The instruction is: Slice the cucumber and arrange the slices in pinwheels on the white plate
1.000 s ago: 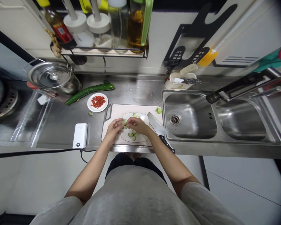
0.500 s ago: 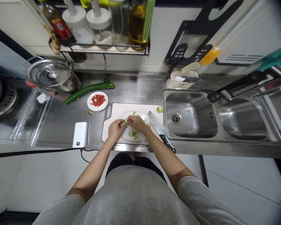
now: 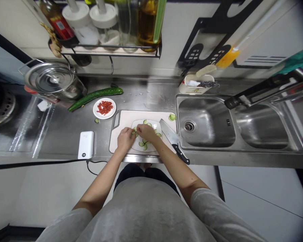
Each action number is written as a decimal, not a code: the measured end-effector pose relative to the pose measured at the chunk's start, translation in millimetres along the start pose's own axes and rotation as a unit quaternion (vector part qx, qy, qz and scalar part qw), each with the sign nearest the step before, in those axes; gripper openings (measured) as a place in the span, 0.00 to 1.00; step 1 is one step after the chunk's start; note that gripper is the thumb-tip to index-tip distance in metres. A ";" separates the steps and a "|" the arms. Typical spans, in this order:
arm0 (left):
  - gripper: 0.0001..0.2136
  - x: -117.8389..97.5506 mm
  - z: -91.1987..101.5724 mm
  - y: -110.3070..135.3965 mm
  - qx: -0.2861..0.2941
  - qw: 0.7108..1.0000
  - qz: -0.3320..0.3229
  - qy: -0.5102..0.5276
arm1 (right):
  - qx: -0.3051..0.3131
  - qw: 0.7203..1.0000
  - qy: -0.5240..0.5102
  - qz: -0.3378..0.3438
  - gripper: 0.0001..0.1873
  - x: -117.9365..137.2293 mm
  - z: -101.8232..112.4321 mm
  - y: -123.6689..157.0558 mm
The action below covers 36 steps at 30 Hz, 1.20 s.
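A pale cutting board (image 3: 121, 122) lies on the steel counter with a white plate (image 3: 155, 125) on it. Several thin green cucumber slices (image 3: 144, 144) lie on the plate. My left hand (image 3: 125, 138) and my right hand (image 3: 145, 131) meet over the plate's left side, fingers pinched together on a cucumber slice (image 3: 134, 132). A cleaver (image 3: 172, 138) rests at the board's right edge, handle toward me. A small pile of cucumber slices (image 3: 171, 117) sits at the board's far right corner.
A whole cucumber (image 3: 96, 95) and a small dish of red bits (image 3: 104, 108) lie behind the board. A white power bank (image 3: 86, 145) with a black cable sits left. A lidded pot (image 3: 53, 80) stands far left, a double sink (image 3: 207, 122) right, a bottle rack (image 3: 108, 30) above.
Both hands stay pinched over the plate's left side with only small finger shifts. The view has tilted slightly, so everything sits a little higher in the picture.
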<state>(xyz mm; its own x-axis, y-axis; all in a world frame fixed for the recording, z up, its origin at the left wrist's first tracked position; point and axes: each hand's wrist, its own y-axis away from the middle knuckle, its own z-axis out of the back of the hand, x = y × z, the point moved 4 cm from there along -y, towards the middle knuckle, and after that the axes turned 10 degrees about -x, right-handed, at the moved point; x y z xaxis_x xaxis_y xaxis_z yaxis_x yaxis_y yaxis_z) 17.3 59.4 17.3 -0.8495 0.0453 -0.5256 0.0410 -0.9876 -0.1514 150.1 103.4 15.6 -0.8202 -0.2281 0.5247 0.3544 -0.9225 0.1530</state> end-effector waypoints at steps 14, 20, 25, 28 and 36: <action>0.08 0.4 2.2 -1.2 0.002 0.998 0.048 -0.036 | 0.015 0.999 0.039 -0.013 0.07 0.1 -2.3 -1.8; 0.07 1.1 0.9 -2.5 -0.002 0.998 0.046 -0.036 | 0.000 0.999 0.043 -0.018 0.07 -1.6 -0.5 -1.9; 0.07 0.6 0.2 -3.1 -0.004 0.998 0.046 -0.033 | 0.003 0.998 0.063 -0.017 0.10 -0.5 -1.6 -3.7; 0.07 1.3 -0.4 -2.7 -0.009 0.999 0.043 -0.031 | 0.008 0.998 0.067 -0.022 0.10 -0.4 -2.0 -4.0; 0.06 2.1 -1.7 -3.3 -0.009 0.999 0.041 -0.015 | 0.014 0.998 0.059 -0.029 0.09 -0.9 -1.8 -3.6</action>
<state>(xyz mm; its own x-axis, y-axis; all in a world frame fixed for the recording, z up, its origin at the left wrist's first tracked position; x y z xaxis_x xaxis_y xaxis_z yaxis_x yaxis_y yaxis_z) 16.3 63.0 15.3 -0.8578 -0.0406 -0.5124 0.1204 -0.9850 -0.1235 148.7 106.4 13.0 -0.8861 -0.2110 0.4127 0.3155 -0.9268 0.2037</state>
